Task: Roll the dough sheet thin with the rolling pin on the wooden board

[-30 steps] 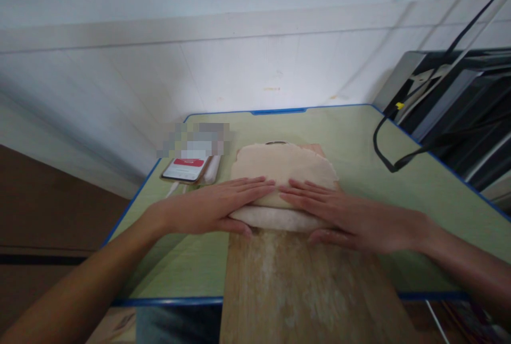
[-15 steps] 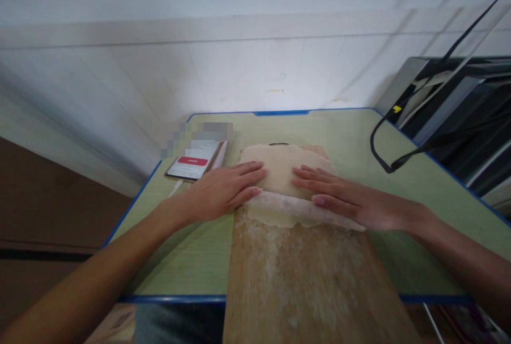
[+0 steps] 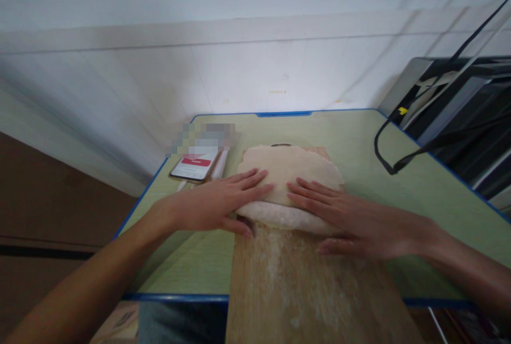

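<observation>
A flattened sheet of dough (image 3: 287, 165) covers the far end of a floured wooden board (image 3: 287, 280). Across the dough's near edge lies a pale, flour-dusted cylinder (image 3: 281, 215) that looks like a rolling pin; its ends are hidden under my hands. My left hand (image 3: 227, 203) is flat over the left end, fingers stretched onto the dough and thumb low by the board's edge. On the other side, my right hand (image 3: 339, 213) lies over the right end, its fingers on the dough and its thumb apart above the board. Neither hand is closed.
The board rests on a green table (image 3: 175, 269) with blue edges and juts over the near side. A lit phone (image 3: 194, 165) is at left, partly blurred out. A black cable (image 3: 385, 165) loops at right beside dark stacked items (image 3: 471, 115). A white wall (image 3: 247, 72) stands behind.
Both hands and the cylinder have shifted towards me, down to the dough's near edge. The strip of dough below the cylinder no longer shows. My thumbs have spread away from the fingers.
</observation>
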The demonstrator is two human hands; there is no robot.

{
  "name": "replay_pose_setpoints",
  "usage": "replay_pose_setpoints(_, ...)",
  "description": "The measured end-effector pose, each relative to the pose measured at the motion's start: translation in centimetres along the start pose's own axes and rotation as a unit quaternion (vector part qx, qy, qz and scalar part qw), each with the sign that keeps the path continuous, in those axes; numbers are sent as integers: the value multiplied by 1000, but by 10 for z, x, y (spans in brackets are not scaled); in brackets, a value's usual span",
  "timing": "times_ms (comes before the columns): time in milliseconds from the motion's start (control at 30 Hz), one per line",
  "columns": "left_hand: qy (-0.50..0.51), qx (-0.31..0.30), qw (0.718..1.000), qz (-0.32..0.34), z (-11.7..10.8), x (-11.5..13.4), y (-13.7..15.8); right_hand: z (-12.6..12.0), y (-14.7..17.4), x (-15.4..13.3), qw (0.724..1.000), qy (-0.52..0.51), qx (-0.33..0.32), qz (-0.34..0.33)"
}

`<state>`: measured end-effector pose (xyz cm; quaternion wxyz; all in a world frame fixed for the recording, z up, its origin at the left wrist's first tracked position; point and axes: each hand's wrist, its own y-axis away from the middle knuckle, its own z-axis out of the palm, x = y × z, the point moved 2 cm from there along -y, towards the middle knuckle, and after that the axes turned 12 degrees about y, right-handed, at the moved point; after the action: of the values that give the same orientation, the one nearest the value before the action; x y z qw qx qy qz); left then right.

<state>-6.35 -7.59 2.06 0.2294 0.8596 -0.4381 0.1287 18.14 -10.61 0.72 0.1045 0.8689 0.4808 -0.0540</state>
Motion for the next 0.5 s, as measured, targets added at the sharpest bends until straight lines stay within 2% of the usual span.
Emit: replay_pose_setpoints(500, 33, -53, 998, 12, -2, 10, 6, 0, 5, -5, 996, -46, -35, -72)
